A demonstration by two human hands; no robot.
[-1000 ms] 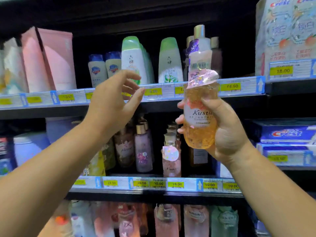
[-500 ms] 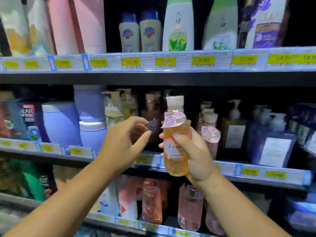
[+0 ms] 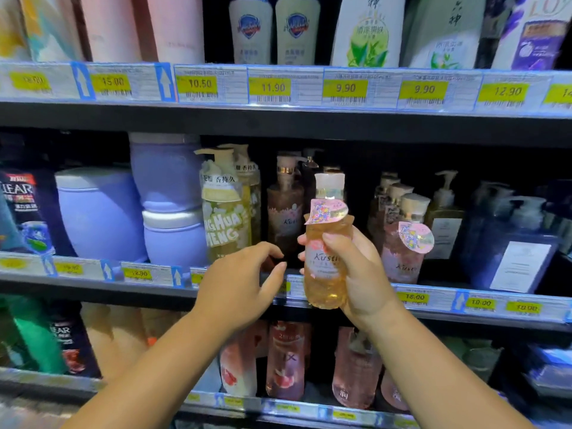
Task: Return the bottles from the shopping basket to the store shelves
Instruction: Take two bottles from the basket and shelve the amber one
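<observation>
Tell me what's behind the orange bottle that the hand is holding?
Behind the orange bottle in the right hand is the middle shelf; a gold bottle top peeks above its cap. The bottle covers whatever stands lower on the shelf there.

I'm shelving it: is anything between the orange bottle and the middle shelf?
Nothing visible. The orange bottle in the right hand faces a dark gap left of the pink bottles; the left hand hovers beside it.
</observation>
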